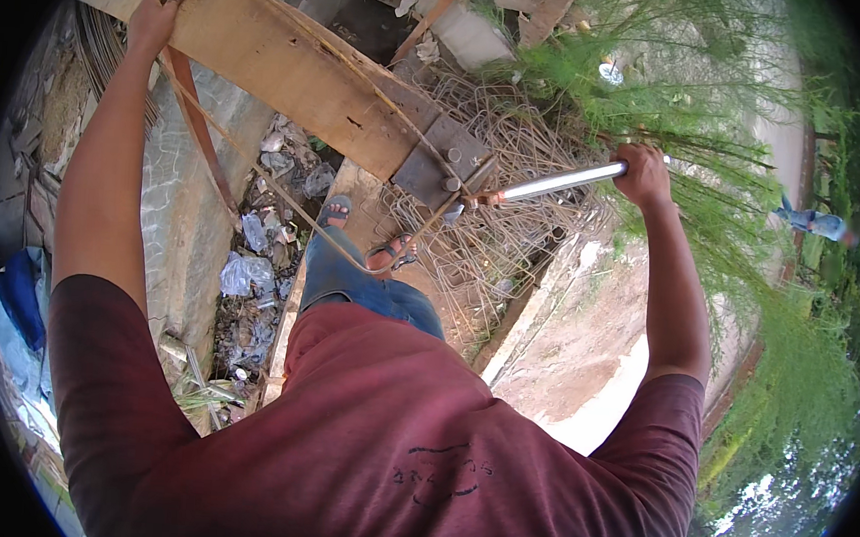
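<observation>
My right hand (642,175) is wrapped round a silver metal pipe handle (563,183). The pipe's rusty head (488,198) meets a thin steel rod (400,119) by a dark metal plate with pegs (441,161). That plate is fixed to the near end of a long brown wooden plank (284,73). At the plank's far left my left hand (155,17) is closed against the wood, thumb showing; whatever its fingers hold is hidden. Another bent rod length (301,206) loops below the plank, passing in front of my legs.
Bent steel rods lie heaped (516,146) beyond my sandalled feet (388,254). Plastic litter (252,272) fills a gutter left of me, beside a concrete wall (183,194). A rusty support (197,131) slants under the plank. Feathery green branches (695,117) hang right; a person (815,223) is farther off.
</observation>
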The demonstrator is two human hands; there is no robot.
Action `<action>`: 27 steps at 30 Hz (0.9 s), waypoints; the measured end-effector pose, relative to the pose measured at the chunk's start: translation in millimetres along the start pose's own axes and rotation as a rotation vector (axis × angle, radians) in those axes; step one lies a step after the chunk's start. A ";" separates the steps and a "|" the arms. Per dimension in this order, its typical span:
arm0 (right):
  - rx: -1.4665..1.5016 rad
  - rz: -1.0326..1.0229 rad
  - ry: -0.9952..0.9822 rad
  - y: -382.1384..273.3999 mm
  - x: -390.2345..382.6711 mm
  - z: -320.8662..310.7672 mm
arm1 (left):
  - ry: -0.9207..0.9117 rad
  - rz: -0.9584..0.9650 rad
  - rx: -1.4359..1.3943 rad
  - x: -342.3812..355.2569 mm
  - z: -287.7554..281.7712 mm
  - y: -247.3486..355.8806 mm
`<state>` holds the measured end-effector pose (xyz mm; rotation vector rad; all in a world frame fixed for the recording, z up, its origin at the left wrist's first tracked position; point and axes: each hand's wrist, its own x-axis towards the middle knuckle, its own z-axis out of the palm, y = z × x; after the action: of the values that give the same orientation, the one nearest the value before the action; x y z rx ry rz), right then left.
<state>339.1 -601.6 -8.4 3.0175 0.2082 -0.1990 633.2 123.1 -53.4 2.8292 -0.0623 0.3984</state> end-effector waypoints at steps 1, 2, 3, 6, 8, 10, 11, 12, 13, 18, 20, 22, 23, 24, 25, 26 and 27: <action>-0.005 0.013 0.000 -0.8 -2.2 -1.0 | 0.002 0.000 0.000 2.1 0.2 2.2; -0.007 0.018 -0.001 -3.3 -1.9 -3.8 | 0.004 -0.007 0.005 1.6 -0.9 0.2; 0.028 0.023 0.008 -4.6 -4.2 -3.3 | 0.000 -0.011 0.013 1.6 -2.5 0.8; 0.066 0.083 0.028 -11.4 -15.9 0.4 | 0.023 0.004 0.032 1.3 -5.9 8.7; 0.048 0.138 0.012 -16.9 -29.8 3.5 | 0.041 0.038 0.022 4.3 -5.6 13.8; 0.015 0.153 0.087 -19.9 -53.3 9.9 | 0.017 0.061 -0.007 4.6 -7.4 9.8; -0.004 0.166 0.131 -21.9 -65.0 12.9 | 0.006 0.084 -0.027 7.1 -8.4 11.3; 0.050 0.244 0.112 -29.8 -85.4 18.6 | 0.015 0.104 -0.049 8.0 -10.0 17.3; 0.101 0.316 0.091 -46.1 -110.6 21.9 | 0.021 0.117 -0.075 5.3 -11.0 22.9; 0.235 1.005 -0.029 -264.3 -232.3 15.1 | 0.071 0.104 -0.054 -9.0 -13.5 22.9; 0.274 1.193 0.055 -372.8 -232.7 -16.8 | 0.074 0.118 -0.046 -17.1 -15.6 15.2; 0.381 1.318 0.074 -365.1 -226.8 -23.5 | 0.038 0.069 -0.059 -18.1 -20.4 21.4; 0.426 1.325 0.115 -357.0 -228.4 -19.2 | 0.028 0.045 -0.088 -18.0 -20.5 31.7; 0.379 1.252 0.195 -346.1 -236.0 -6.3 | 0.024 0.073 -0.095 -14.6 -18.1 39.5; 0.309 1.203 0.229 -331.3 -243.5 6.9 | 0.038 0.093 -0.102 -11.9 -13.3 40.2; 0.238 1.155 0.261 -316.2 -246.9 16.7 | 0.085 0.113 -0.035 -10.2 -6.9 34.4; 0.205 1.134 0.338 -307.8 -245.3 19.3 | 0.030 0.103 -0.016 -9.4 -14.1 44.2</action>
<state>51.7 -332.6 -24.6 2.7872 -1.5062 0.4047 616.8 84.8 -31.0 2.8109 -0.2055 0.4607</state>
